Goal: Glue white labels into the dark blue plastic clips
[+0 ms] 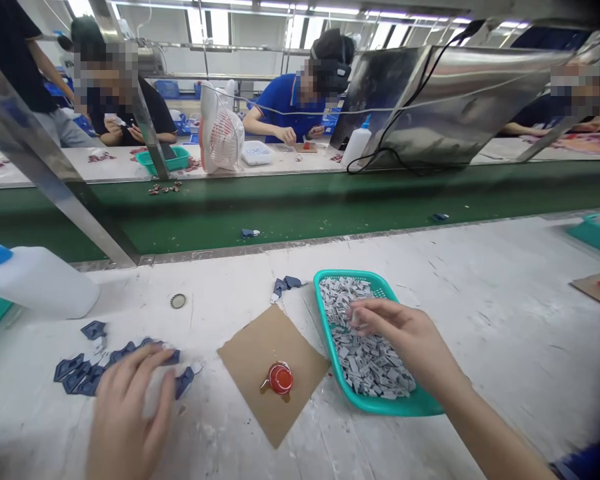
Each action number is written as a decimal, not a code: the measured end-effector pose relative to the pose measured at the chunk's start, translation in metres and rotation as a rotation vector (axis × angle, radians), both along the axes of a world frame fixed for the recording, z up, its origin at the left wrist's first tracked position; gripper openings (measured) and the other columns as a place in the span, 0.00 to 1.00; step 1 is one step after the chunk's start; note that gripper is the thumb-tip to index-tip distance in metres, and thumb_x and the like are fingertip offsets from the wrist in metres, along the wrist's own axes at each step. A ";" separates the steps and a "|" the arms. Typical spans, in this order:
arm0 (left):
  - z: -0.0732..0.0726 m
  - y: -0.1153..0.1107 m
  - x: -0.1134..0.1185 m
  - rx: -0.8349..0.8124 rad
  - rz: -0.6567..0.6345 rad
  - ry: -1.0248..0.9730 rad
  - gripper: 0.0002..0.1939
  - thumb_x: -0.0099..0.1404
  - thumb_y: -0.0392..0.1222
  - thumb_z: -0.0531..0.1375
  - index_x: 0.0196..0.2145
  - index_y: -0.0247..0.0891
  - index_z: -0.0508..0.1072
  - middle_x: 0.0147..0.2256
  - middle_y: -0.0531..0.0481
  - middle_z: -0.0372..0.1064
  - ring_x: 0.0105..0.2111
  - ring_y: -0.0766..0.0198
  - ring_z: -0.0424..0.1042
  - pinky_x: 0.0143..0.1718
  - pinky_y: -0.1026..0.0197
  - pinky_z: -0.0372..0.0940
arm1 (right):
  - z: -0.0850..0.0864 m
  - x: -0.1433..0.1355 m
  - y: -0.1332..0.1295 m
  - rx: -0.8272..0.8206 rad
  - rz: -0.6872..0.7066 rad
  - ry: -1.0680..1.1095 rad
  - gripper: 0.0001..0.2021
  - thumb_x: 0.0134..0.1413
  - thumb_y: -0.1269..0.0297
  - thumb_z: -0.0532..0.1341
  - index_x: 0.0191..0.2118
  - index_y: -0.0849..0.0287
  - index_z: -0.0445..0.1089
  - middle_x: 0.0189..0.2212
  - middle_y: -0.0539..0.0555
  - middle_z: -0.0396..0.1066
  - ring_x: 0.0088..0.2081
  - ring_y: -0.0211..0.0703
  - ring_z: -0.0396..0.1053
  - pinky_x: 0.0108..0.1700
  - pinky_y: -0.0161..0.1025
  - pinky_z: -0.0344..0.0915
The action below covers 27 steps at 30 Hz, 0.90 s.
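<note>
My left hand (135, 400) hovers at the dark blue plastic pieces (83, 377) on the left of the white table, its fingers curved and apart. Over the teal basket (323, 333), my right hand (395, 330) has thumb and fingertips pressed together; anything between them is too small to make out. Small grey-white pieces (375, 367) fill the basket. Between my hands lies a brown cardboard square (250, 357), turned like a diamond, bearing a red round cap (281, 378) with brownish liquid around it.
A white bottle (50, 283) with a blue cap lies at the left. A bottle cap (178, 301) and more dark blue pieces (286, 285) sit farther back. Beyond runs a green belt (320, 207); people work across it. Metal posts (95, 213) rise at the left.
</note>
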<state>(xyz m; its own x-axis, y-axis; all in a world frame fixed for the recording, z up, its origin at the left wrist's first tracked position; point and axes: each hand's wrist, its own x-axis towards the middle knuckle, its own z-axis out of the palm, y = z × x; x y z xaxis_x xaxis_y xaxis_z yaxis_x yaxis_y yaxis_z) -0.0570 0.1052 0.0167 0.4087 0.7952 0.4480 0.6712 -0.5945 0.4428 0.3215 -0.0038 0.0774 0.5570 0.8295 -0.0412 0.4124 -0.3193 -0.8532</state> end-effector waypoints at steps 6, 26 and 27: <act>0.045 0.121 0.146 -0.135 -0.168 0.054 0.14 0.70 0.37 0.51 0.51 0.38 0.69 0.51 0.44 0.71 0.49 0.55 0.71 0.48 0.54 0.68 | -0.004 -0.024 -0.020 -0.095 0.030 0.208 0.19 0.49 0.45 0.64 0.36 0.57 0.79 0.33 0.57 0.79 0.27 0.46 0.74 0.34 0.42 0.74; 0.025 0.165 0.160 -0.348 -0.004 -0.020 0.14 0.71 0.46 0.56 0.48 0.34 0.70 0.36 0.50 0.73 0.29 0.66 0.73 0.30 0.60 0.71 | -0.018 -0.049 -0.031 -0.034 0.004 0.000 0.14 0.52 0.51 0.63 0.34 0.55 0.80 0.36 0.57 0.80 0.35 0.53 0.78 0.33 0.41 0.76; 0.025 0.147 0.149 -0.338 -0.003 -0.018 0.13 0.72 0.45 0.55 0.48 0.34 0.70 0.34 0.50 0.72 0.28 0.66 0.72 0.30 0.60 0.71 | -0.019 -0.050 -0.031 -0.030 0.007 -0.020 0.14 0.51 0.51 0.63 0.34 0.54 0.81 0.37 0.57 0.80 0.38 0.55 0.78 0.35 0.41 0.77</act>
<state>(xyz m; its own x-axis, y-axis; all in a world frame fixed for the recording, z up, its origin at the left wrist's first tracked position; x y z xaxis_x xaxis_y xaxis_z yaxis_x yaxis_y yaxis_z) 0.0921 0.2526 0.0420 0.4054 0.8988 0.1667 0.6603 -0.4140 0.6266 0.2718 -0.0347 0.0588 0.5517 0.8322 -0.0556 0.4315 -0.3419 -0.8348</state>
